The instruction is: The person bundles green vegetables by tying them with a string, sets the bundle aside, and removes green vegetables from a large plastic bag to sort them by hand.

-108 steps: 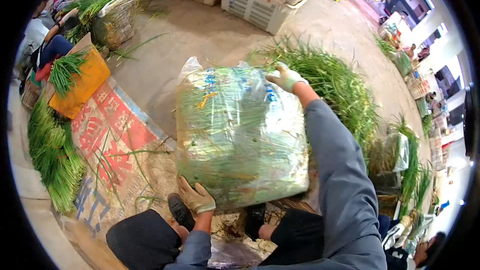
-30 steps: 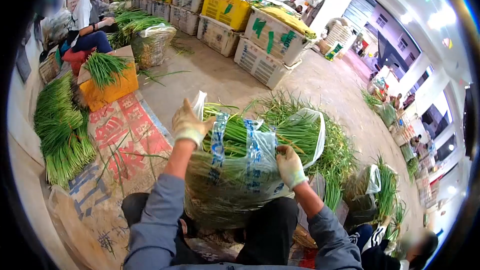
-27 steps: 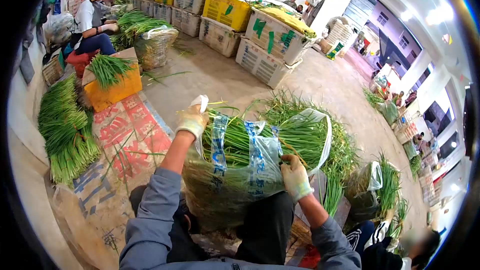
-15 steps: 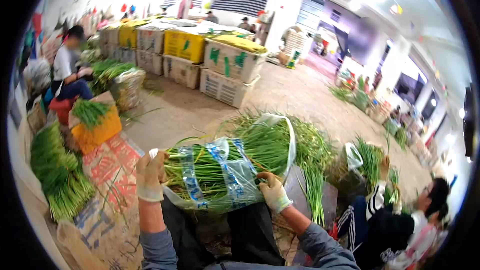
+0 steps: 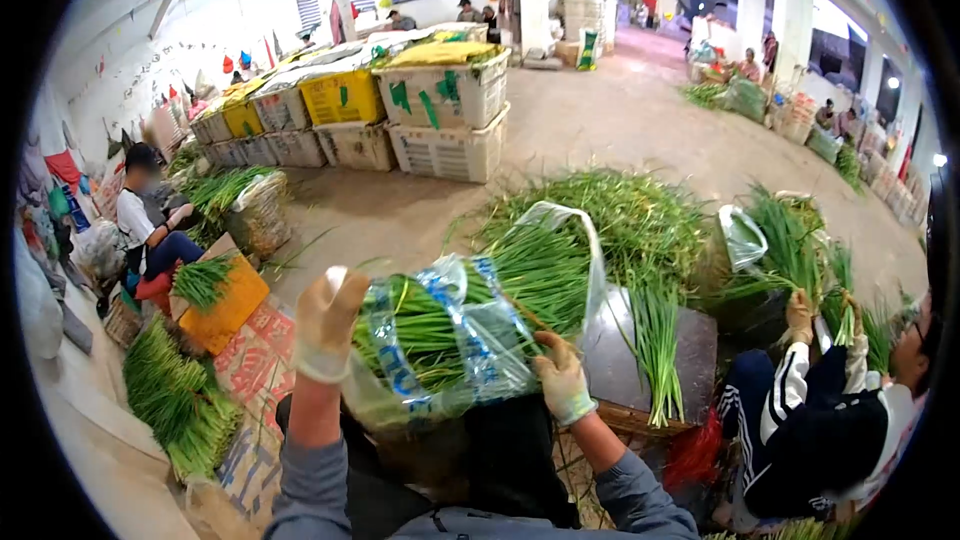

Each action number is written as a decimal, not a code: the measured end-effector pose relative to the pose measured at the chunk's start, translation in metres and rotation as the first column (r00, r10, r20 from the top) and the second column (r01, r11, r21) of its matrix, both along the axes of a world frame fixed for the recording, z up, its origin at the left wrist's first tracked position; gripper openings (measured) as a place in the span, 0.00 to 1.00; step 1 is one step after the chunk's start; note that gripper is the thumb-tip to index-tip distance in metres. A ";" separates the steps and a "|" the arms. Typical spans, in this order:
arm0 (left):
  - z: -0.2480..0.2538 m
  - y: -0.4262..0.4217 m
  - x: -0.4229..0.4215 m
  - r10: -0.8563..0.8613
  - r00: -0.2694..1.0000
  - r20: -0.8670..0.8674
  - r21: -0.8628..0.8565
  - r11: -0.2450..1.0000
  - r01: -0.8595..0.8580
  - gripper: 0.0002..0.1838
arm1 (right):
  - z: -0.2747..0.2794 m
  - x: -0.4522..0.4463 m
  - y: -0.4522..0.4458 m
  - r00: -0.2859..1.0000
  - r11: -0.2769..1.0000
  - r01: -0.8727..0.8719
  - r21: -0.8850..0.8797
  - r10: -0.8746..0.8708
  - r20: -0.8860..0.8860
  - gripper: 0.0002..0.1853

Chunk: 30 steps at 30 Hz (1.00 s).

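Across my lap lies a clear plastic bag (image 5: 460,380) with blue print, wrapped around long thin green stalks (image 5: 425,312) that look like chives. My gloved left hand (image 5: 328,325) is closed on the bag's left edge, with a bit of white at its fingertips. At the other side, the gloved fingers of my right hand (image 5: 563,377) are closed on the plastic near the right edge. A pale bag handle (image 5: 592,240) loops over the stalks beyond. Just right of it, a small bunch of stalks (image 5: 657,350) lies on a dark board (image 5: 700,355).
A loose heap of greens (image 5: 630,210) lies on the floor ahead. Stacked crates (image 5: 450,145) stand behind. A co-worker (image 5: 820,410) handles greens at right; another person (image 5: 150,215) sits at left. Bunched greens (image 5: 180,400) lie on the left floor beside printed cardboard (image 5: 255,350).
The view has turned, and both hands and the bag appear slightly further right. Both hands keep hold of the bag. The co-worker at right has brought both hands to the greens.
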<state>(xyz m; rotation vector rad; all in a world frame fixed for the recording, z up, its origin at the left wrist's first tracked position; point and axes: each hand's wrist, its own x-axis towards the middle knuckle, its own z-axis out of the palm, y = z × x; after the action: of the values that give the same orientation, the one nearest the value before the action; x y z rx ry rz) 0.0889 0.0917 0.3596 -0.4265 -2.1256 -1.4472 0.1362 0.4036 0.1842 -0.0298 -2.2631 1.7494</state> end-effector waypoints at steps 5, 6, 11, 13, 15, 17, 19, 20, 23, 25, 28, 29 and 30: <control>0.024 0.053 -0.057 -0.091 0.993 0.079 0.006 0.996 0.091 0.23 | -0.044 -0.002 0.004 0.986 0.957 0.146 -0.251 -0.162 -0.042 0.22; 0.024 0.049 -0.066 -0.069 0.987 0.143 0.030 0.997 0.066 0.22 | -0.044 -0.003 0.000 0.982 0.971 0.176 -0.159 -0.185 -0.042 0.22; -0.029 -0.039 -0.098 0.068 0.971 0.229 -0.101 0.994 -0.046 0.20 | -0.050 -0.020 -0.056 0.986 0.990 0.140 0.024 -0.142 0.086 0.26; -0.088 -0.109 -0.100 0.231 0.972 -0.040 -0.634 0.746 -0.203 0.16 | -0.046 -0.031 -0.079 0.993 0.983 0.072 0.171 -0.087 0.079 0.26; -0.133 -0.147 -0.078 0.363 0.867 0.340 -0.378 0.898 -0.227 0.14 | -0.025 -0.048 -0.094 0.986 0.999 0.005 0.040 -0.011 0.165 0.25; -0.153 -0.169 -0.054 0.314 0.668 0.675 -0.082 0.931 -0.355 0.12 | -0.026 -0.067 -0.089 0.987 0.995 -0.078 0.067 0.068 0.146 0.20; -0.156 -0.184 -0.017 0.159 0.743 0.650 0.156 0.929 -0.335 0.12 | 0.012 -0.066 -0.107 0.987 0.995 -0.100 0.018 0.096 0.127 0.18; -0.176 -0.201 -0.003 0.144 0.745 0.651 0.181 0.924 -0.337 0.12 | 0.014 -0.069 -0.111 0.989 0.995 -0.095 0.024 0.091 0.115 0.18; -0.202 -0.224 0.040 0.373 0.928 0.017 -0.319 0.882 -0.348 0.13 | 0.007 -0.060 -0.124 0.982 0.974 -0.151 0.168 0.128 0.138 0.17; -0.192 -0.197 0.087 0.239 0.892 0.382 0.080 0.954 -0.290 0.15 | 0.030 -0.031 -0.149 0.992 0.992 -0.094 0.086 0.086 0.092 0.17; -0.208 -0.176 0.136 0.103 0.780 0.618 0.384 0.826 -0.413 0.18 | 0.007 -0.038 -0.145 0.997 0.936 -0.058 0.347 0.075 -0.036 0.17; -0.210 -0.172 0.151 0.029 0.832 0.553 0.500 0.788 -0.360 0.18 | 0.014 -0.038 -0.148 0.995 0.912 -0.072 0.404 0.092 -0.031 0.16; -0.214 -0.166 0.165 0.006 0.821 0.571 0.482 0.807 -0.341 0.18 | 0.021 -0.038 -0.146 0.993 0.882 -0.094 0.462 0.113 -0.014 0.15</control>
<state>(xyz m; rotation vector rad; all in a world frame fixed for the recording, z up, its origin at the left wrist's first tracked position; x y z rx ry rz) 0.2543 -0.0747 0.1452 0.4742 -1.8914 -2.1621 0.0981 0.2576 0.2051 0.2261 -2.6295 1.1946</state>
